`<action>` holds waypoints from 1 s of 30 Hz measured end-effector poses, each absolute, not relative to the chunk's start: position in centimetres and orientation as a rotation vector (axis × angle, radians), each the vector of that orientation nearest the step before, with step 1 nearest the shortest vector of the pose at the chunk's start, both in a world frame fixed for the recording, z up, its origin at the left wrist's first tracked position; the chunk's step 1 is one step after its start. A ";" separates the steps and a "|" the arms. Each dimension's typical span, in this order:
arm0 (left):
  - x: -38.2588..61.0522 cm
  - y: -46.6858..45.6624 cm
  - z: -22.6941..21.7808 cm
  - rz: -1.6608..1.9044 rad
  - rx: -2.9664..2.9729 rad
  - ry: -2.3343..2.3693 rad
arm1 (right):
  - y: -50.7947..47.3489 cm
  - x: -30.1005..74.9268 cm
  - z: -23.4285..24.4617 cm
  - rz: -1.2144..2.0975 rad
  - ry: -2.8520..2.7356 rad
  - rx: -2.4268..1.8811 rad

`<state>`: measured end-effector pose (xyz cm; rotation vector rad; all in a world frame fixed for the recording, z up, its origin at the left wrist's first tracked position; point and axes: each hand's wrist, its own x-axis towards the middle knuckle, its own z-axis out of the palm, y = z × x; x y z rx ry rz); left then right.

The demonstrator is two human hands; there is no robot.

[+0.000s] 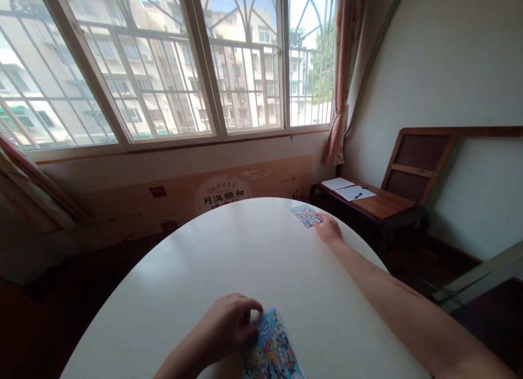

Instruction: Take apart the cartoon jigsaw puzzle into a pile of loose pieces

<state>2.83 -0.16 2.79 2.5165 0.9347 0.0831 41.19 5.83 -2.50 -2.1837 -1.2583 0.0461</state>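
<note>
My right hand (328,230) is stretched out to the far right part of the white round table (196,270). Its thumb and fingers close on the near right edge of a thin card (304,214) printed with a dense blue, white and red pattern. Close to me, my left hand (232,324) has curled fingers, with thumb and forefinger at the upper left edge of a colourful printed booklet (272,346). Small cartoon-like figures cover its blue front. The bottom of the booklet runs out of view, and whether it is a booklet or a flat box I cannot tell.
Beyond the table, a long printed cardboard panel (261,177) leans below barred windows (245,68). At the right stands a low wooden bench (388,199) carrying white papers (353,193) and a dark pen (358,195). Curtains (339,96) hang beside the window.
</note>
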 end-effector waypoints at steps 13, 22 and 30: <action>3.6 -1.1 4.1 -0.083 2.617 0.671 | 12.0 42.6 -4.7 0.018 -1.333 -2.434; 3.4 -0.9 3.4 0.033 2.632 0.657 | 10.9 41.8 -4.2 -0.047 -1.481 -2.440; 3.4 -1.0 3.7 0.035 2.634 0.639 | 7.9 37.6 -3.0 0.053 -1.705 -2.368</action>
